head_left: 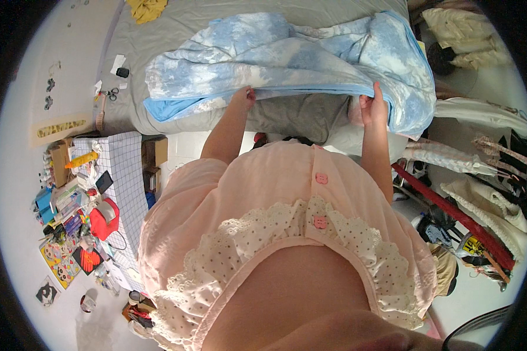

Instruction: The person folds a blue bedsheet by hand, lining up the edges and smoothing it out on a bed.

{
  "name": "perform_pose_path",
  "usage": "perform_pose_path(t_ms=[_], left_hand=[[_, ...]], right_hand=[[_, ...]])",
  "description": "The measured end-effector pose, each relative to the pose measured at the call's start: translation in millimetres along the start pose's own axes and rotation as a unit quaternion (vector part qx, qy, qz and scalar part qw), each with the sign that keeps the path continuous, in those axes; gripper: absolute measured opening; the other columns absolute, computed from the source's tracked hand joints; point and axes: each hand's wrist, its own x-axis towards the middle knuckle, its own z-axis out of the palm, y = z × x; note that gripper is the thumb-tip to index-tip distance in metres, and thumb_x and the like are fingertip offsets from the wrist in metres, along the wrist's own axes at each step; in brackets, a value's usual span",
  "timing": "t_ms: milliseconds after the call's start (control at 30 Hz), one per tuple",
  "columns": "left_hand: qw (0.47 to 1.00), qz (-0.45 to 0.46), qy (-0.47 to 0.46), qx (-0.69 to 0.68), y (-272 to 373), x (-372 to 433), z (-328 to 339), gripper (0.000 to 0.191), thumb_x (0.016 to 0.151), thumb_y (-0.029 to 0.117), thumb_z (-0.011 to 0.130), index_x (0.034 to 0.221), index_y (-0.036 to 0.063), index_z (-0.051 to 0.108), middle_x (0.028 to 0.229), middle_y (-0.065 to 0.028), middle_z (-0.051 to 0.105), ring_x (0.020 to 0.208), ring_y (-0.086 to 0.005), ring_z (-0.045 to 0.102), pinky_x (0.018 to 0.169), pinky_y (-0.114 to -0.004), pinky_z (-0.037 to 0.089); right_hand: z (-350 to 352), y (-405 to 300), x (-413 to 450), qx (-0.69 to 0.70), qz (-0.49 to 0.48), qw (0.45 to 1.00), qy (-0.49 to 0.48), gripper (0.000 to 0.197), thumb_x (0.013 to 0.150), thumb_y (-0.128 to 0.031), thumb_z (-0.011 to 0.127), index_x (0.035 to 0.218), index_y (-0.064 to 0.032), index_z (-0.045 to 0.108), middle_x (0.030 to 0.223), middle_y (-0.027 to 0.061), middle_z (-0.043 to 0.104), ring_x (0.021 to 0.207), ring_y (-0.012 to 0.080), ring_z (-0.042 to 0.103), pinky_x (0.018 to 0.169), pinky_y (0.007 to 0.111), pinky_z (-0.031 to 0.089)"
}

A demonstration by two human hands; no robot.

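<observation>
A blue and white cloud-patterned quilt with bright blue edging lies bunched across a bed with a grey sheet. My left hand pinches the quilt's near edge around its middle. Farther right, my right hand grips the same edge, the thumb pointing up along the fabric. Between my hands the blue edging runs nearly straight. At the left corner the quilt folds back and its plain blue underside shows. Below the edge, a darker grey cloth hangs over the bed's near side.
Scissors, a hairbrush and a small black object lie at the bed's left edge. A yellow cloth rests farther back. A cluttered table with a grid cloth stands left. Hanging clothes crowd the right.
</observation>
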Motion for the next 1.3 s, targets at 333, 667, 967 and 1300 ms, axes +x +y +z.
perform_pose_path(t_ms=[333, 667, 967, 1300], left_hand=[[0.973, -0.125, -0.003, 0.193, -9, -32, 31, 0.036, 0.068, 0.041, 0.056, 0.066, 0.0086, 0.042, 0.051, -0.0029, 0.041, 0.044, -0.0151, 0.038, 0.043, -0.032, 0.033], [0.98, -0.087, -0.023, 0.179, -20, -30, 13, 0.024, 0.074, 0.033, 0.051, 0.067, 0.0108, 0.047, 0.058, -0.0009, 0.043, 0.053, -0.0142, 0.042, 0.048, -0.028, 0.035], [0.999, -0.03, 0.016, 0.01, -27, 2, 4, 0.024, 0.067, 0.031, 0.061, 0.065, 0.0113, 0.047, 0.059, -0.0028, 0.044, 0.053, -0.0171, 0.042, 0.043, -0.028, 0.035], [0.975, 0.159, -0.012, -0.154, -4, -90, 13, 0.018, 0.076, 0.022, 0.051, 0.079, 0.0051, 0.047, 0.073, -0.0044, 0.05, 0.065, -0.0153, 0.049, 0.055, -0.026, 0.041]], right_hand=[[-9, 2, -3, 0.0, -0.01, 1.0, 0.01, 0.017, 0.074, -0.018, 0.054, 0.076, -0.0024, 0.048, 0.064, 0.0048, 0.051, 0.049, 0.0125, 0.047, 0.039, 0.021, 0.038], [-13, 1, -3, -0.014, -0.003, 1.0, 0.0, 0.016, 0.075, -0.017, 0.052, 0.077, -0.0018, 0.048, 0.066, 0.0052, 0.051, 0.05, 0.0123, 0.048, 0.042, 0.021, 0.04], [-14, 1, 3, -0.031, 0.01, 0.999, -0.012, 0.019, 0.073, -0.02, 0.055, 0.079, -0.0027, 0.049, 0.067, 0.0045, 0.052, 0.051, 0.0119, 0.048, 0.043, 0.02, 0.041], [-54, 21, 34, 0.089, -0.019, 0.995, 0.034, 0.017, 0.079, -0.017, 0.047, 0.088, -0.0033, 0.046, 0.075, 0.0054, 0.052, 0.055, 0.0135, 0.048, 0.043, 0.021, 0.039]])
